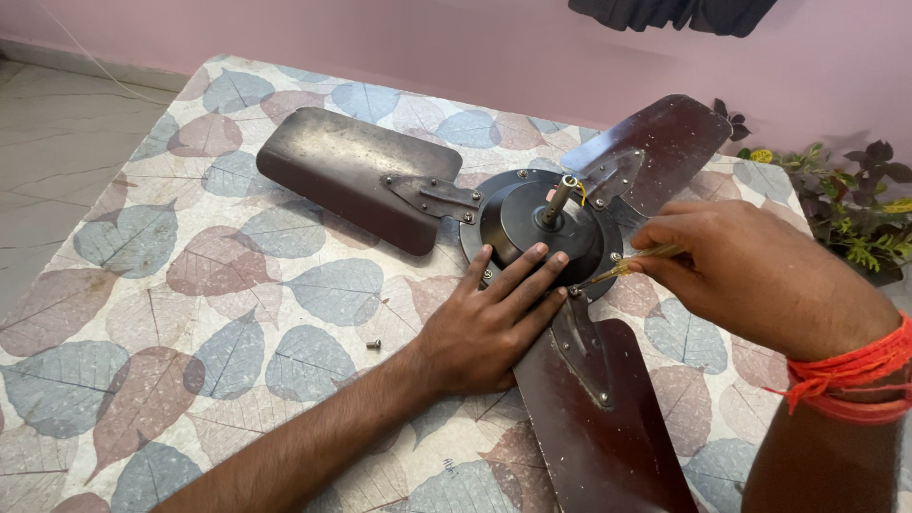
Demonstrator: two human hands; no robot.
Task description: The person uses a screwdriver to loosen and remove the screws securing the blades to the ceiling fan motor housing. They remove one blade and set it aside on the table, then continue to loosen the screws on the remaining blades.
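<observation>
flatly, left hand (489, 328) on fan motor (541, 228), right hand (750, 275) with screwdriver (629, 267)

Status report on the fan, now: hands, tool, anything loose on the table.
Left hand flat on fan motor housing. Right hand holds screwdriver, tip at housing rim. Loose screw on table, apart from the hands.
</observation>
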